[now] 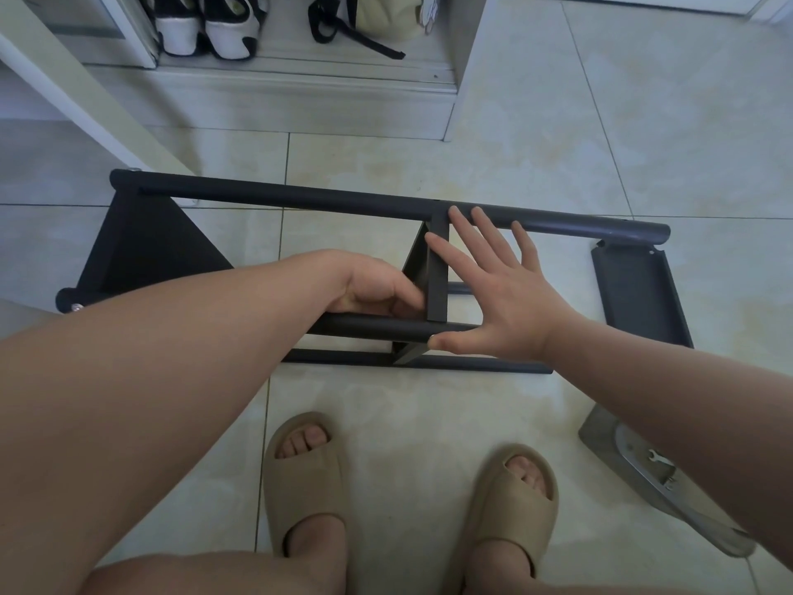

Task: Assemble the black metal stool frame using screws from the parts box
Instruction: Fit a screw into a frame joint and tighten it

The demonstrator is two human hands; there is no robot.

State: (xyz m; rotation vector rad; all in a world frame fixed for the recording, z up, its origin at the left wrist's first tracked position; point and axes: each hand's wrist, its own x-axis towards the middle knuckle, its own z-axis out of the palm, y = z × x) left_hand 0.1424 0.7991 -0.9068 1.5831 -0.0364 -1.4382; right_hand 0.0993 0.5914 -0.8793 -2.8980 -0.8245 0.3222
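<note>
- Black stool frame [300,197]: laid on its side on the tiled floor [558,135].
- Left hand [377,285]: fingers are curled at the near tube [369,326], just beside the flat cross plate [437,272].
- Right hand [502,294]: spread flat, with fingertips laid on the far tube and the thumb set against the near tube.
- Loose black panel [639,294]: laid by the frame's right end.
- Grey parts box [600,427]: placed lower right; a small wrench [658,457] is seen inside.
- Beige slippers [309,478]: worn.

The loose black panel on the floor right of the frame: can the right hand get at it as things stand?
Probably yes. The right hand is open, holding nothing, spread over the stool frame; the panel lies uncovered on the floor to its right, nothing between.
</note>
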